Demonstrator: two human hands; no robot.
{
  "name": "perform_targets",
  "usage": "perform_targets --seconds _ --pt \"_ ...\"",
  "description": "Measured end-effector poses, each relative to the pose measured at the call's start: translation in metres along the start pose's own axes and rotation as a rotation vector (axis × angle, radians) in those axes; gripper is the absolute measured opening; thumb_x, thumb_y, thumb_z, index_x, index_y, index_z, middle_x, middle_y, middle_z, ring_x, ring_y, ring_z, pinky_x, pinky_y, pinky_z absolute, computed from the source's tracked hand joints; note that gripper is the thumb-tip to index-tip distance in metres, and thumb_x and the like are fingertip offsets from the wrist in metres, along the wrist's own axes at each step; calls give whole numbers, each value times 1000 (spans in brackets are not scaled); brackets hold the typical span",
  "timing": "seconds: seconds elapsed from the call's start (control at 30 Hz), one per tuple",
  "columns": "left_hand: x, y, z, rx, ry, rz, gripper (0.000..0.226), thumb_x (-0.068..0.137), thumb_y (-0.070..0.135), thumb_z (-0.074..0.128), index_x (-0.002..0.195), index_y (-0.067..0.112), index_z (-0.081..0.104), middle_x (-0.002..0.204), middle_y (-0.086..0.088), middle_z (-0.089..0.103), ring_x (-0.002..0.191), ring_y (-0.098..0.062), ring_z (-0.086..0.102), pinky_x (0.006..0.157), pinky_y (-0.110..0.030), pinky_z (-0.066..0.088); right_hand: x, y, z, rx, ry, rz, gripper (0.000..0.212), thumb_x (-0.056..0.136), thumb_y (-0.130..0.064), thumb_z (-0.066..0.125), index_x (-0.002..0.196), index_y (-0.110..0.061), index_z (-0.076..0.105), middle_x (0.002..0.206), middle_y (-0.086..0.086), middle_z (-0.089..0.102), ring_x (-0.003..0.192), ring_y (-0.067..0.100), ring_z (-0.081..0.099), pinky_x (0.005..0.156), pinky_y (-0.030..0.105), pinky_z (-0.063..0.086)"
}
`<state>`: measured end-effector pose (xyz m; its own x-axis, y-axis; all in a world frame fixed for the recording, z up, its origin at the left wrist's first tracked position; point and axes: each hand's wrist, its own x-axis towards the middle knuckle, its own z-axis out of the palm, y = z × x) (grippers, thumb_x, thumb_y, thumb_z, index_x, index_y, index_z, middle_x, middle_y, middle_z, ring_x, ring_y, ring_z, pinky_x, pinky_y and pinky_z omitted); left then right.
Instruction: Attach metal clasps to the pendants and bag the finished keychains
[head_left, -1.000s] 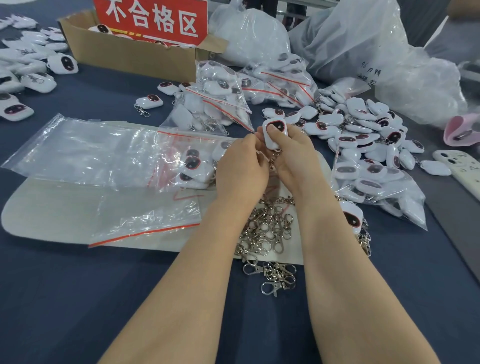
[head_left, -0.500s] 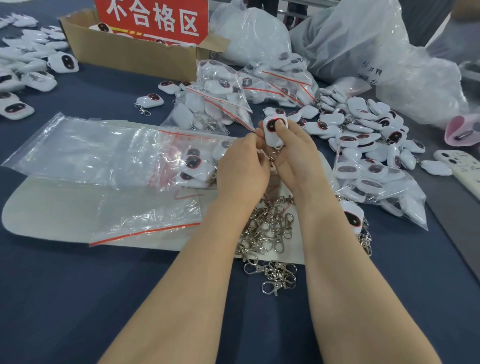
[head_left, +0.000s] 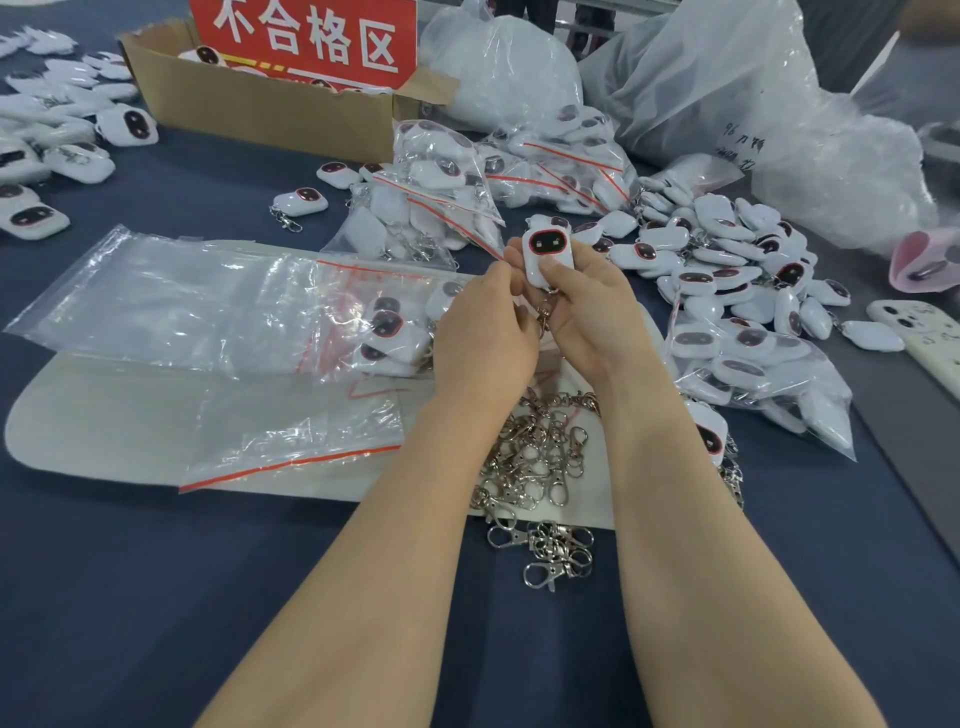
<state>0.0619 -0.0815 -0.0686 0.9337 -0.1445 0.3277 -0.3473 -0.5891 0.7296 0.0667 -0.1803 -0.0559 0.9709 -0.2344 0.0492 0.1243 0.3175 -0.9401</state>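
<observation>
Since half a second ago: the thumb has slid down off the pendant's face, which now shows in full; both hands sit about where they were.

Worktop (head_left: 156, 597): dark cloth. White mat (head_left: 104, 431) lies across its middle. Clear bags (head_left: 156, 296) are on the mat's left part, and one, part-filled (head_left: 389, 332), is just left of the hands. A heap of loose pendants (head_left: 727, 249) sits toward the right edge. A pile of clasps (head_left: 540, 457) spills over the mat's near edge, between the forearms.

Right hand (head_left: 592, 312): holds the pendant (head_left: 548, 254) upright above the mat, thumb on its lower face, fingers behind.
Left hand (head_left: 483, 343): fingers curled, a fingertip against the pendant's left edge. Whether the lower fingers pinch anything is hidden.
One clasp (head_left: 545, 314) hangs below the pendant, between the hands.

Step judged: clasp fitting, at or near completion. Full closure cannot be confirmed.

Next calls for a check of the link. The left hand then opens the part-filled bag's mouth and the keychain goes in.
</observation>
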Motion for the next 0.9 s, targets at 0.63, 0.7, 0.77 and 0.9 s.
perform_targets --seconds 0.63,0.7,0.77,0.9 --pt "5 8 -10 -346 222 -168 25 90 12 53 114 6 58 85 3 58 88 -19 59 73 -22 40 5 -9 30 -772 251 -143 22 87 -22 66 102 -15 52 91 2 61 86 18 57 73 25 40" --pt "5 11 -12 -403 278 -140 23 90 11 53 111 8 59 87 2 61 84 -15 59 75 -24 46 4 -13 27 -877 249 -75 37 85 -25 69 111 -12 48 94 1 57 88 17 55 68 24 39" --pt "4 13 -15 -439 327 -89 21 89 8 53 108 9 59 87 2 60 82 -15 58 75 -26 48 1 -19 27 -986 189 -31 30 85 -25 68 106 -11 52 92 2 60 87 17 58 72 24 46" --pt "3 17 -18 -408 367 25 22 88 5 52 108 10 60 93 0 61 84 -14 59 77 -33 50 -5 -23 25 -734 -88 54 20 94 -5 53 78 -10 65 58 -5 63 53 5 59 47 15 47"
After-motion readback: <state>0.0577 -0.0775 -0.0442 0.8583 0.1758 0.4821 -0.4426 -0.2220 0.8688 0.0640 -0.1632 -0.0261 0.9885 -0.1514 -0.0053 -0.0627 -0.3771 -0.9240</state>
